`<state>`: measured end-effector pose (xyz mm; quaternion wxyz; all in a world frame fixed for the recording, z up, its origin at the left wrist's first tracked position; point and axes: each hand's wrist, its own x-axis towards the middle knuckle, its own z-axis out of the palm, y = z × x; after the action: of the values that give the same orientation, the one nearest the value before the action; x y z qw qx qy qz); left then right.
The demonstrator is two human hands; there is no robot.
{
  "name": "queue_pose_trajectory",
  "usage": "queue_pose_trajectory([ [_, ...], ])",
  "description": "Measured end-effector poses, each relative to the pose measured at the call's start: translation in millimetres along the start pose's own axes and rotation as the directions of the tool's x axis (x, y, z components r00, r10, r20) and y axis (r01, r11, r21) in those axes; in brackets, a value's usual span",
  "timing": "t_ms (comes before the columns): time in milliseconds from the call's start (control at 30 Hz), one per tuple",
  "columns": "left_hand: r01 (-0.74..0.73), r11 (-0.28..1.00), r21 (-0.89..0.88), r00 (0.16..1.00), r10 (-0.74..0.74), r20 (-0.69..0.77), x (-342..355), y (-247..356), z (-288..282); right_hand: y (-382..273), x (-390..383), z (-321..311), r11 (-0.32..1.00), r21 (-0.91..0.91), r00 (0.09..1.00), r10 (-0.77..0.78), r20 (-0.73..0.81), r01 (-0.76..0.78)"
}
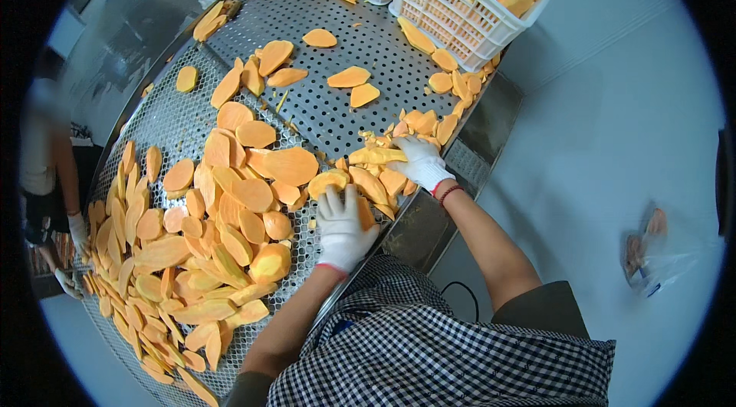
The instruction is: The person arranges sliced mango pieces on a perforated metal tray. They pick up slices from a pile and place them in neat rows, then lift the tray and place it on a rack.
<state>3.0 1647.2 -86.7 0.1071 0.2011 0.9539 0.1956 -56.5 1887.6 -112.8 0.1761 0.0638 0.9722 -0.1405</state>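
Note:
My left hand (343,231), in a white glove, rests with fingers spread on orange slices (330,181) near the table's edge; an orange piece lies beside its thumb. My right hand (414,162), gloved with a red beaded bracelet at the wrist, grips a long pale-orange piece (372,155) among smaller trimmings (418,119). A large heap of flat slices (253,192) covers the mesh surface (161,131) to the left, and scattered slices (349,77) lie on the perforated metal top (322,4).
White plastic crates (437,12), one full of slices, line the far end. At far left a co-worker (57,169) in gloves stands by the table. A clear bag (652,261) with brownish items lies on the pale floor (598,131) at right. A dark cable (468,296) loops below the table.

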Motion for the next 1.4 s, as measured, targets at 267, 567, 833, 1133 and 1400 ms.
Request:
queue_pose_trajectory([
  [267, -0.017, 0.989, 0.150, 0.998, 0.027, -0.064, -14, -44, 13, -34, -13, 1, 0.772, 0.635, 0.998, 0.040, -0.057, 0.006],
  [567, 0.505, 0.795, 0.337, 0.785, -0.260, -0.562, -55, -205, -59, -27, -51, -13, 0.950, 0.030, 0.950, -0.311, 0.004, 0.310],
  [833, -0.388, 0.886, 0.252, 0.917, 0.399, 0.009, 43, -9, 29, -5, -29, -30, 0.928, -0.119, 0.913, -0.314, 0.261, 0.353],
  [1133, -0.523, 0.791, 0.318, 0.839, 0.411, 0.358, 71, -9, -16, 15, -20, -15, 0.901, 0.429, 0.991, -0.104, 0.080, 0.060],
  [1400, 0.548, 0.762, 0.344, 0.835, -0.521, -0.177, -48, -133, -132, -1, 33, -17, 0.387, 0.904, 0.948, -0.312, -0.058, 0.183],
])
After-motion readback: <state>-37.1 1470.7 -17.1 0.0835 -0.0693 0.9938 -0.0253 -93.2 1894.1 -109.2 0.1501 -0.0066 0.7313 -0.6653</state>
